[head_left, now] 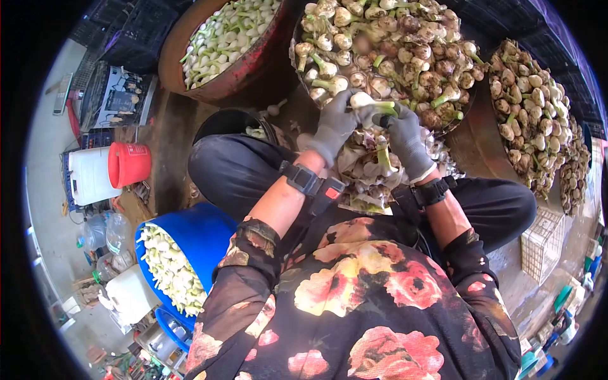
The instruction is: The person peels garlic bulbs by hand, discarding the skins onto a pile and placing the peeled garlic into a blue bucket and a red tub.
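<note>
My left hand, in a grey glove, is closed on a garlic bulb with a short green stem pointing right. My right hand, gloved too, is closed at the end of that stem. A small dark thing shows at its fingertips; I cannot make out what it is. Below both hands, a pile of garlic peelings and stems lies in my lap. Just beyond my hands stands a wide container heaped with soil-stained garlic bulbs.
A rusty red tub holds peeled garlic at upper left. A tipped blue bucket of trimmed garlic lies at left, below a red bucket. More unpeeled garlic is heaped at right, above a white crate. A dark bucket stands beside my left knee.
</note>
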